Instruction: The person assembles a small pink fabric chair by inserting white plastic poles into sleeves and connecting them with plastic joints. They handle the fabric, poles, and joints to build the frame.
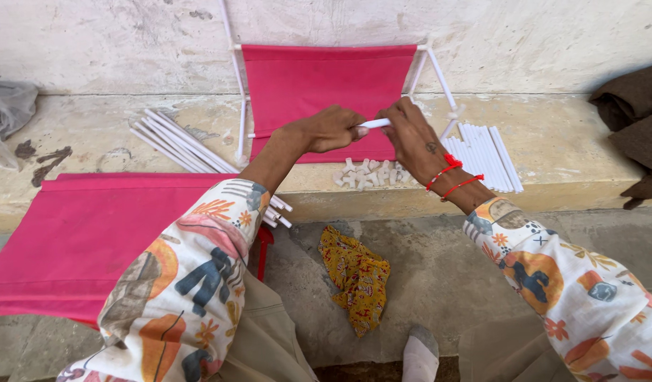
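Both hands meet over a stone ledge, closed around the two ends of a short white plastic tube that lies nearly level between them: the left hand has its fingers curled tight over one end, and the right hand pinches the other end with fingers wrapped about it, a red thread band tied at that wrist. Directly behind the held tube stands a small frame of white plastic rods with a pink fabric panel stretched across it, leaning against the pale wall. Just below the grip, on the ledge, lies a loose heap of small white plastic connector pieces. To the right of the grip, beside the right wrist, a neat row of short white plastic tubes rests side by side. To the left of the grip, past the left forearm, a bundle of long white plastic rods lies slantwise on the ledge. Nearer the person, below and left of the grip, a broad sheet of pink fabric spreads out, and on the floor beneath the hands lies a crumpled yellow patterned cloth.
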